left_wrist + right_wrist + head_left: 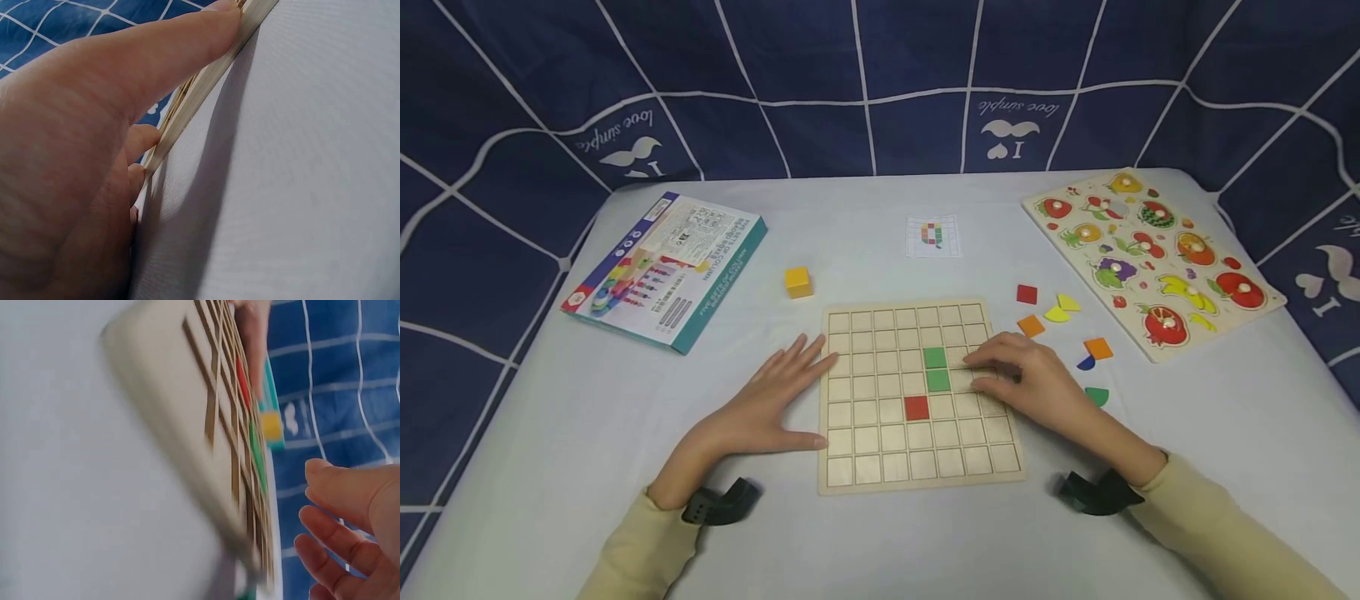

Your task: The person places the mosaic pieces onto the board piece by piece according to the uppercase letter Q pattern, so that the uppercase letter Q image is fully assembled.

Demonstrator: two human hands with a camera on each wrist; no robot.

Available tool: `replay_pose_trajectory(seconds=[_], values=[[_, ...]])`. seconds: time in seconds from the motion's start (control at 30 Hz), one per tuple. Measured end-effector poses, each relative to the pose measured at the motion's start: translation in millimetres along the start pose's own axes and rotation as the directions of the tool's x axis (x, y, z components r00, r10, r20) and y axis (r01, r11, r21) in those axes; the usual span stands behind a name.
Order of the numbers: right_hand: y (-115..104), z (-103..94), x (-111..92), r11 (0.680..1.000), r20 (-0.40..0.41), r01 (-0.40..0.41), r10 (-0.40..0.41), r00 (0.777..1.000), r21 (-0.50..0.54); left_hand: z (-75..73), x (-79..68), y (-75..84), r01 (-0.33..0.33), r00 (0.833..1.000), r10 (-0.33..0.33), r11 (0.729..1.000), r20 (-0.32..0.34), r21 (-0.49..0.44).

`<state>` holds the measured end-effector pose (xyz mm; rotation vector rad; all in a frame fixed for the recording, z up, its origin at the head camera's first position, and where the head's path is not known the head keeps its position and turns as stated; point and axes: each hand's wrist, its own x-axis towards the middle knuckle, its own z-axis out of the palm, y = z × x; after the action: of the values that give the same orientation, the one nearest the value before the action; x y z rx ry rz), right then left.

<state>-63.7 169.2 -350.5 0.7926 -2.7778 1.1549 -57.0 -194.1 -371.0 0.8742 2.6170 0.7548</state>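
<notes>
While a flat left hand (775, 400) steadies the stiff, light grid board (880, 467) edge, loosely curled right hand (1030, 379) fingertips rest inside.

A pale, matt wooden grid board (917, 467) lies on a smooth grey cloth table cover (625, 400).

Both arms wear long pale yellow sleeves, the left sleeve (632, 550) and the right sleeve (1217, 533), each ending at the wrist in a soft, slightly bunched cuff. A black mount (718, 502) is strapped at the left wrist and another black mount (1097, 492) at the right. The hands are bare, without rings.
</notes>
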Motion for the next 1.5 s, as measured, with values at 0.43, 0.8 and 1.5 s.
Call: replay_pose_trajectory(seconds=[0.43, 0.8, 1.5], values=[[40, -27.0, -41, 0.987, -0.133, -0.132, 0.12, 0.984, -0.088, 1.8, 0.1, -1.1, -0.016, 1.0, 0.016, 1.0, -0.013, 0.003], [45, -21.1, -45, 0.983, -0.094, -0.165, 0.157, 0.983, -0.084, 2.7, -0.8, -3.1, -0.02, 0.999, 0.02, 1.0, -0.032, -0.009], [39, -15.7, -45, 0.981, -0.114, -0.156, 0.143, 0.983, -0.116, 1.0, 0.5, -1.3, -0.008, 1.0, 0.008, 1.0, -0.008, -0.008]])
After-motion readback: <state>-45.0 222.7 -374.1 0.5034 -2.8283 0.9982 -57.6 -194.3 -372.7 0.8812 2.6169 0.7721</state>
